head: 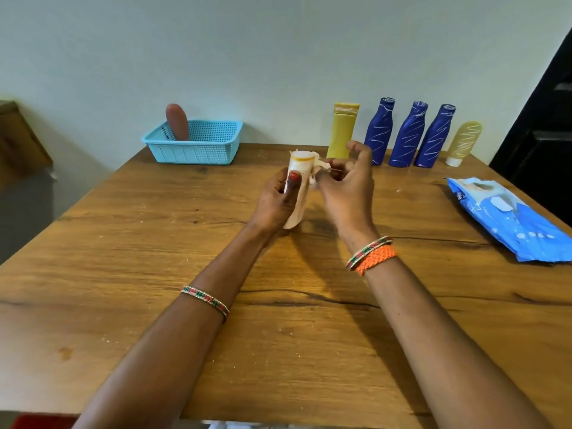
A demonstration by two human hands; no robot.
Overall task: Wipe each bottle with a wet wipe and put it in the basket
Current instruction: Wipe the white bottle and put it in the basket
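My left hand [275, 202] grips a white bottle [298, 168] with a yellow band, held above the middle of the wooden table [154, 274]. My right hand [346, 187] pinches a small white wet wipe [318, 170] against the bottle's upper side. A light blue basket [198, 144] stands at the back left with a brown bottle [177, 122] leaning in it. Along the back edge stand a yellow tube [342, 131], three blue bottles [379, 131] [408, 136] [435, 137] and a pale yellow bottle [464, 142] resting on its white cap.
A blue pack of wet wipes [507, 218] lies at the table's right edge. A pale wall runs behind the table. A dark door [544, 119] stands at the far right, and a brown box [18, 137] sits off the table to the left.
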